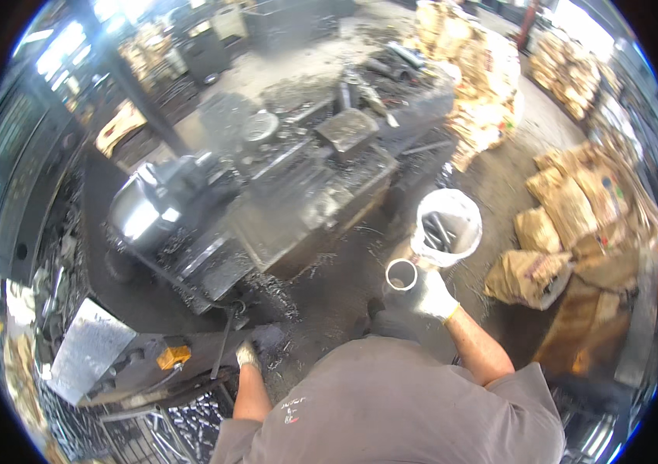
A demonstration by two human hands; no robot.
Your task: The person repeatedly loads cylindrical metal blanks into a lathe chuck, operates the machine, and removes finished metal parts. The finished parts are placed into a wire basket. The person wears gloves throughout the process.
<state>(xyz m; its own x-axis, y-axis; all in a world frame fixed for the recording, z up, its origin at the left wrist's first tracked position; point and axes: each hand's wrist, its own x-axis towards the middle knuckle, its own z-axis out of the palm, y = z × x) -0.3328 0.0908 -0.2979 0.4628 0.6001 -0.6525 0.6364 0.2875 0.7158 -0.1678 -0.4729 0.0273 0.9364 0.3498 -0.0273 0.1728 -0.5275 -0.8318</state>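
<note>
My right hand [435, 297], in a white glove, is closed around a short metal tube [402, 276] with its round end turned up. Just beyond it stands a white bucket [474, 224] holding several dark metal tubes [438, 232]. My left hand [247, 356], also gloved, hangs low on the left, beside a thin metal lever [225, 340] at the machine's front. Its fingers are too small and blurred to make out, and I cannot tell whether it touches the lever.
A large grey machine [313, 209], strewn with metal shavings, fills the middle and left. An orange switch box [173, 356] sits on its near side. Brown sacks [576, 201] are piled to the right, and more sacks [468, 69] stand behind. Metal rods and small parts [190, 425] lie at the lower left.
</note>
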